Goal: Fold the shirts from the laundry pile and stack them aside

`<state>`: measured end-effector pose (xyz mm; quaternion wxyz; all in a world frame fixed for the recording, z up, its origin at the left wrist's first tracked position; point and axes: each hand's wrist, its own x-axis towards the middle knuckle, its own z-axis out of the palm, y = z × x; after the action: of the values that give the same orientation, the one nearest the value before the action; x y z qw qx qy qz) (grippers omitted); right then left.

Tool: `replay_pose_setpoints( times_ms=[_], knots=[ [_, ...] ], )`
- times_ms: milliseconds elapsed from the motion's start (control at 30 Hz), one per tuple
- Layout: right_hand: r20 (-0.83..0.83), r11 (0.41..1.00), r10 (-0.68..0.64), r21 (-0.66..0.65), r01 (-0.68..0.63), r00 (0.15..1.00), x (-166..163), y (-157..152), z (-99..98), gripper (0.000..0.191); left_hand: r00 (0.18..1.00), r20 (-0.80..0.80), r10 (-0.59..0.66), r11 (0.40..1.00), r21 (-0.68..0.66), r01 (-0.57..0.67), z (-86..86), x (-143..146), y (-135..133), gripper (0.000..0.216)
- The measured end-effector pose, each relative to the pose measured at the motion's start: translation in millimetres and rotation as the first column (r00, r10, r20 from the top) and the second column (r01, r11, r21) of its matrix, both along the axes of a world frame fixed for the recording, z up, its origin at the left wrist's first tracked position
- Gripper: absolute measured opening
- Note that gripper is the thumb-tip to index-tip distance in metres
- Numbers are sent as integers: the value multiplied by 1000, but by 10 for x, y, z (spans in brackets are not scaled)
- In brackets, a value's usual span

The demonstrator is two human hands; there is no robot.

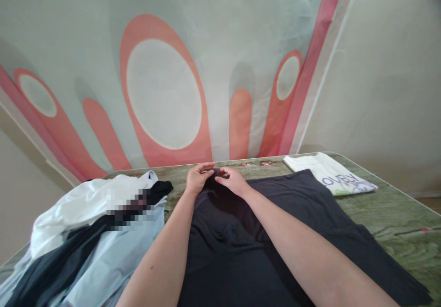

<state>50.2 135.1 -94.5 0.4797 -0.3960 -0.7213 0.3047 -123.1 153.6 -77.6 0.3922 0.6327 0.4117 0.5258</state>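
Observation:
A black garment (237,256) lies spread over the middle of the table, wrinkled on its left part, with one end stretching to the lower right. At its far left edge my left hand (199,177) pinches the cloth between thumb and fingers. Right beside it, my right hand (233,181) also grips the edge, thumb and fingertips closed on the fabric. The bit of cloth between the two hands is slightly lifted. My forearms hide part of the garment.
To the left is a loose heap of clothes, with a white garment (79,201) on top and a light blue one (120,252) lower down. A folded white shirt (320,167) with printed letters lies at the back right of the wood-patterned table (389,220). Behind stands a patterned backdrop (220,68).

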Motion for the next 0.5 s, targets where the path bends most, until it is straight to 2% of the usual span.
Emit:
replay_pose_setpoints(
  times_ms=[333, 500],
  knots=[
    [-103, 999, -48, -22, 46, 994, -3, 14, -35, 20, 992, -117, 35, 998, 50, -29, 10, -32, 4, 38],
    [-115, 999, -43, -6, 42, 992, 5, 17, -1, 24, 981, -192, 12, 998, 57, -1, 43, -28, -22, 32]
  ],
)
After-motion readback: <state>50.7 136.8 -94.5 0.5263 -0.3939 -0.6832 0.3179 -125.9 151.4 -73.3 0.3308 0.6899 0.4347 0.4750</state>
